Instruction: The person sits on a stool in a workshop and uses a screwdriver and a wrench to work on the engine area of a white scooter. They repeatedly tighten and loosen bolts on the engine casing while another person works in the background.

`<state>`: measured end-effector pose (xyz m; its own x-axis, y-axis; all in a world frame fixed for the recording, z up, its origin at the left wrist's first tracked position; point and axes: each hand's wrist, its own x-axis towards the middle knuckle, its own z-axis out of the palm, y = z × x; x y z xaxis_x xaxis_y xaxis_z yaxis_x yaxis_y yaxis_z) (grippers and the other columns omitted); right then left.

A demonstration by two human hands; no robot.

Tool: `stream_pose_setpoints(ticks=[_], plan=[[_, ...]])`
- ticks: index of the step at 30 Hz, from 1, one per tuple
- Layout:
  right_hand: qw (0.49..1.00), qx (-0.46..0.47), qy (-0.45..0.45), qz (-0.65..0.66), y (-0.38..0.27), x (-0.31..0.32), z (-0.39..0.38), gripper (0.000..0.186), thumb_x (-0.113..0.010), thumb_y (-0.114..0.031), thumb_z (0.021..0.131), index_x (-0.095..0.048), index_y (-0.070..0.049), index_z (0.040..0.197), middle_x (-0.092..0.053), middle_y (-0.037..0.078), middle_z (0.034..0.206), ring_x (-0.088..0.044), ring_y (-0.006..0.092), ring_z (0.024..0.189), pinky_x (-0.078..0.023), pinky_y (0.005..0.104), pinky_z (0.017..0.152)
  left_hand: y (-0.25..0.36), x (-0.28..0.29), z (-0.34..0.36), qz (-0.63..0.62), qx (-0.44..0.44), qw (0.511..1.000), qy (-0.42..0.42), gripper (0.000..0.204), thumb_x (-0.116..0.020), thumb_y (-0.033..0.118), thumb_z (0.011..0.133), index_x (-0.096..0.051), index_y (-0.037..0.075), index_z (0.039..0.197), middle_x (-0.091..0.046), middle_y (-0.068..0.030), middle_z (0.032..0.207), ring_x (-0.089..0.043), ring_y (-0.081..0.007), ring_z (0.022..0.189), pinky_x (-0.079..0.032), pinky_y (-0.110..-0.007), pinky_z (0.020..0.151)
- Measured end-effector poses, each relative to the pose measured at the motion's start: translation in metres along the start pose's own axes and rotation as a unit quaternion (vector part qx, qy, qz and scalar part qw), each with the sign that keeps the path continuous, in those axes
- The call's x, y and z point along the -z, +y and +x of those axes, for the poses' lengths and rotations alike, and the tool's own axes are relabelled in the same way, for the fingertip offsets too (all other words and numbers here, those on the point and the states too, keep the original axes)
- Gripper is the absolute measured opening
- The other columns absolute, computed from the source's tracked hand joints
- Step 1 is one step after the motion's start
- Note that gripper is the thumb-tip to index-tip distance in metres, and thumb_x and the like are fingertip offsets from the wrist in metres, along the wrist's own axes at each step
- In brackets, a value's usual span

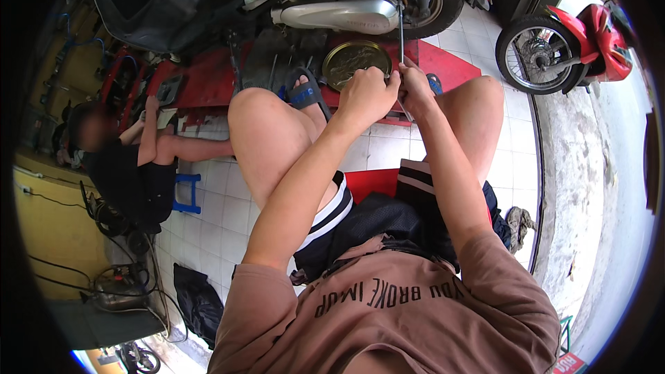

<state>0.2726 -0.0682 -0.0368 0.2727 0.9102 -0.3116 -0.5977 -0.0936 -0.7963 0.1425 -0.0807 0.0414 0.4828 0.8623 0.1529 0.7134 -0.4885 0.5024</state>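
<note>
My right hand point(415, 90) is closed round the lower part of a long, thin metal rod-like tool point(401, 38). The tool rises to the motorbike's lower side, beside the rear wheel point(433, 3) and the end of a silver cover point(339, 15). Pressed close to the right hand, my left hand point(368, 95) is closed in a fist; what its fingers hold is hidden. A short metal end shows below the right hand. Just behind my left hand lies a round, gold-rimmed tray point(357, 43) with small parts in it that are too small to name.
The motorbike stands on a red platform point(454, 62). To the left, another person point(131, 159) sits near a blue stool point(187, 192), hands near the platform. A red motorbike point(589, 45) stands at right. Cables and a compressor-like machine point(125, 287) lie at lower left.
</note>
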Motion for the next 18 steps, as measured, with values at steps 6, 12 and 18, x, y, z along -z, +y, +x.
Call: stream_pose_setpoints(ticks=[6, 12, 18], plan=[[0.999, 0.015, -0.004, -0.028, 0.004, 0.008, 0.012, 0.036, -0.036, -0.007, 0.095, -0.049, -0.005, 0.129, -0.058, 0.006, 0.082, -0.046, 0.0104, 0.055, -0.036, 0.0256, 0.048, -0.012, -0.034, 0.017, -0.271, 0.136, 0.938, -0.168, 0.048, -0.041, 0.032, 0.092, -0.060, -0.009, 0.076, -0.063, -0.0164, 0.060, -0.060, -0.0210, 0.044, -0.049, -0.033, 0.046], [0.998, 0.015, 0.039, -0.039, 0.009, 0.008, 0.016, 0.040, -0.039, -0.009, 0.096, -0.043, -0.005, 0.135, -0.055, 0.008, 0.086, -0.050, 0.0136, 0.067, -0.045, 0.0319, 0.062, -0.019, -0.051, 0.014, -0.251, 0.060, 0.954, -0.154, 0.040, -0.037, 0.023, 0.092, -0.055, -0.006, 0.070, -0.062, -0.0153, 0.058, -0.059, -0.0209, 0.043, -0.048, -0.034, 0.046], [0.992, -0.064, -0.094, -0.053, -0.003, 0.017, 0.028, 0.033, -0.041, -0.015, 0.098, -0.040, -0.013, 0.131, -0.051, 0.005, 0.074, -0.051, 0.0158, 0.063, -0.045, 0.0312, 0.056, -0.040, -0.026, 0.024, -0.336, 0.093, 0.902, -0.256, 0.034, -0.035, 0.023, 0.094, -0.055, -0.001, 0.082, -0.062, -0.0129, 0.062, -0.058, -0.0183, 0.044, -0.042, -0.029, 0.041]])
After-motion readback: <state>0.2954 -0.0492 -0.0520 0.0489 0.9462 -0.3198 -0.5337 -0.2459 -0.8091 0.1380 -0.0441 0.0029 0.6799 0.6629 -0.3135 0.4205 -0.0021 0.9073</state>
